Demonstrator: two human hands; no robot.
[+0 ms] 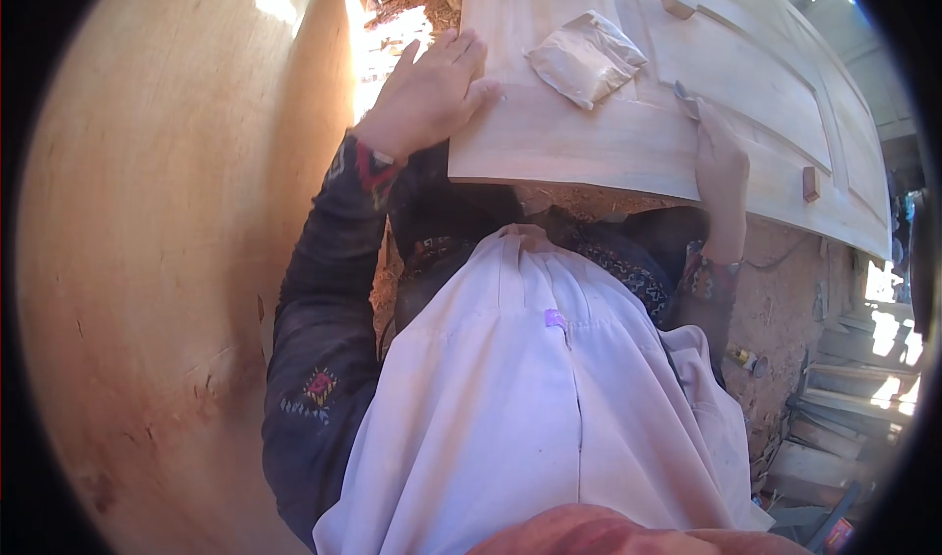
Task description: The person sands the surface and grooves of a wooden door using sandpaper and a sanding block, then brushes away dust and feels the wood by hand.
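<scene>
A pale wooden panelled door (pixel 589 148) lies flat in front of me. My left hand (pixel 432 89) rests at its left edge, fingers stretched out and holding nothing. My right hand (pixel 723 158) is over the near part of the door, with its fingers closed on a thin, flat greyish piece (pixel 689 102) whose kind I cannot make out. Between the hands, a little farther off, a clear plastic bag of pale tan material (pixel 587 59) lies on the door.
A large plywood sheet (pixel 157 261) stands close on my left. Small wooden blocks (pixel 677 5) sit on the door, one of them near its right end. Stacked boards (pixel 834 427) and a small container (pixel 751 362) are on the ground at the right.
</scene>
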